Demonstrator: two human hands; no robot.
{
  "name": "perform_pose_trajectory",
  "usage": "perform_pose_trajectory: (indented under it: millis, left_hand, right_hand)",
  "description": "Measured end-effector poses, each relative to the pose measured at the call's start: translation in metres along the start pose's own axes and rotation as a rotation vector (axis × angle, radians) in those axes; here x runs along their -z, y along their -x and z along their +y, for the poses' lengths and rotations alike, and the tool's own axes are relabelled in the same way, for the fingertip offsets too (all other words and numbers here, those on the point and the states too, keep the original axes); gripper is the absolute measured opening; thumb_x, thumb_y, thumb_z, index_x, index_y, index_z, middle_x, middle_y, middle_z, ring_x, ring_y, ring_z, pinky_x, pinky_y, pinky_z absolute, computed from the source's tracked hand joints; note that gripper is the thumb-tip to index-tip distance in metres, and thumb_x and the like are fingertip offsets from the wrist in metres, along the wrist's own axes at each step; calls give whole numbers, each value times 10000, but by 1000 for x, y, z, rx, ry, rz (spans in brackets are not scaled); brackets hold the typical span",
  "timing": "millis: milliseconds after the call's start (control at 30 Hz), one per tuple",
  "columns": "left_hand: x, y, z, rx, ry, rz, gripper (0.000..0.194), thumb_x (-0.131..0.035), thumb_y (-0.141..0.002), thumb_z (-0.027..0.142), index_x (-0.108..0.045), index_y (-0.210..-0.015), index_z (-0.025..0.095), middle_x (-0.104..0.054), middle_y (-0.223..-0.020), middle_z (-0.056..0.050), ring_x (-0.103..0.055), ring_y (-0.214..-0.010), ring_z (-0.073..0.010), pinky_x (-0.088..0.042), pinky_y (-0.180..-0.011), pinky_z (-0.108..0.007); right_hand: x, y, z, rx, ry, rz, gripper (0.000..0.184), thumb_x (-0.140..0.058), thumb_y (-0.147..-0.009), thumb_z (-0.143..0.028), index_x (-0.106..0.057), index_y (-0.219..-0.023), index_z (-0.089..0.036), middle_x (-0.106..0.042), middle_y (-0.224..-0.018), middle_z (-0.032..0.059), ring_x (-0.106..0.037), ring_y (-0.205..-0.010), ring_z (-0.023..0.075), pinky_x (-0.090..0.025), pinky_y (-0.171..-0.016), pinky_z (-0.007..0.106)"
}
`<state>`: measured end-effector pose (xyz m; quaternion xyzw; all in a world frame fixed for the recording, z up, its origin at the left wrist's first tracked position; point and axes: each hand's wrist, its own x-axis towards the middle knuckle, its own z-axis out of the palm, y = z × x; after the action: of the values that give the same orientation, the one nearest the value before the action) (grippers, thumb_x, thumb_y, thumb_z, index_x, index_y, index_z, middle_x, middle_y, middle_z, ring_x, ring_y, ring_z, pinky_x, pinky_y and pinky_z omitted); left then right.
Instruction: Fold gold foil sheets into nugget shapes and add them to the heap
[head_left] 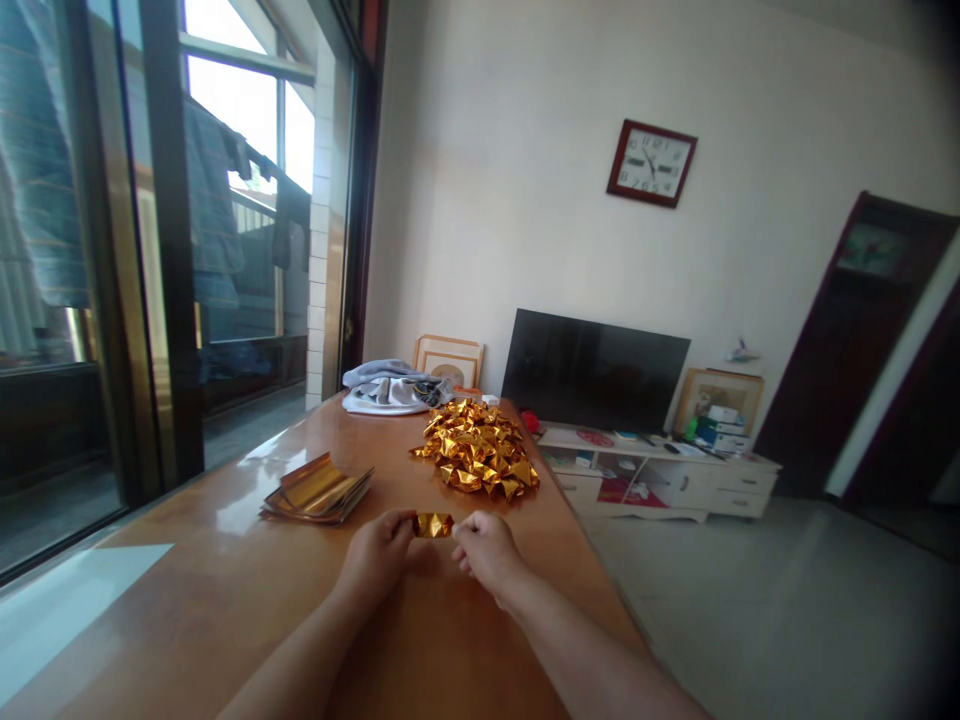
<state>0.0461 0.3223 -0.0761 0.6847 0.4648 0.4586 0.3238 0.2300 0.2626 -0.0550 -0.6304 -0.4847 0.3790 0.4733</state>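
Note:
Between my two hands is a small folded piece of gold foil paper (pixel 433 525), held just above the wooden table (pixel 442 640). My left hand (pixel 381 548) pinches its left end, and my right hand (pixel 487 548) pinches the right end. Beyond my hands lies a heap of folded gold foil pieces (pixel 480 450), shiny and pointed. To the left rests a stack of gold paper sheets (pixel 319 492), the top ones curling up.
Folded clothing (pixel 394 388) lies at the table's far end, by picture frames (pixel 450 362). A pale sheet (pixel 82 610) is at the left edge. Past the right edge stand a television (pixel 596 370) and a white cabinet (pixel 675 480). Glass doors (pixel 247 230) run along the left.

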Motion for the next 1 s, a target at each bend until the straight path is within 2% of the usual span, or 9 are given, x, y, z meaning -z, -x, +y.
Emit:
perform_pose_trajectory:
  millis: [233, 500, 600, 700, 800, 900, 1000]
  left_hand:
    - [2, -1, 0, -44, -81, 1, 315, -563, -854, 379, -782, -1007, 211, -795, -923, -64, -729, -840, -276, -509, -783, -328]
    - [2, -3, -2, 2, -71, 9, 342, -577, -847, 421, -780, -1033, 218, -799, -961, -67, -735, -836, -286, -523, -743, -327]
    - [3, -3, 0, 30, -43, 2, 394, -586, -847, 456, -770, -1083, 201, -795, -998, -84, -736, -847, -291, -532, -737, -331]
    - [6, -3, 5, 58, 2, 22, 529, -616, -833, 538, -730, -1198, 173, -788, -1032, -105, -731, -892, -302, -539, -737, -337]
    - [12, -5, 6, 75, 44, 75, 606, -637, -810, 598, -715, -1219, 157, -780, -1061, -120, -725, -924, -306, -542, -737, -338]
    - [17, -8, 2, 90, 52, 127, 594, -617, -820, 610, -721, -1183, 151, -773, -1085, -130, -723, -916, -301, -547, -735, -342]
    - [21, -11, -2, 100, 31, 165, 562, -600, -833, 588, -720, -1166, 151, -772, -1074, -129, -723, -897, -296, -548, -738, -347]
  right_hand:
    - [0, -9, -3, 43, 45, -5, 229, -573, -883, -391, -599, -799, -180, -631, -568, -12, -526, -468, 113, -386, -480, 210]
    - [-1, -22, 5, 87, 121, -8, 245, -562, -877, -345, -605, -703, -177, -629, -553, -5, -551, -505, 126, -385, -509, 216]
    - [1, -23, 5, 98, 140, -28, 239, -578, -862, -328, -618, -682, -175, -620, -528, -7, -536, -488, 125, -359, -500, 214]
    - [6, -26, 0, 109, 136, -22, 231, -588, -847, -317, -621, -667, -175, -612, -513, -13, -520, -475, 118, -343, -499, 211]
    - [16, -36, -10, 124, 113, 43, 258, -586, -837, -325, -595, -625, -179, -603, -515, -10, -518, -488, 119, -346, -511, 217]
    - [32, -53, -20, 138, 83, 144, 286, -579, -817, -329, -549, -569, -190, -572, -497, -8, -527, -507, 129, -355, -518, 224]
    - [49, -74, -27, 139, 52, 261, 264, -552, -820, -339, -543, -598, -195, -553, -492, -7, -501, -476, 133, -330, -474, 230]
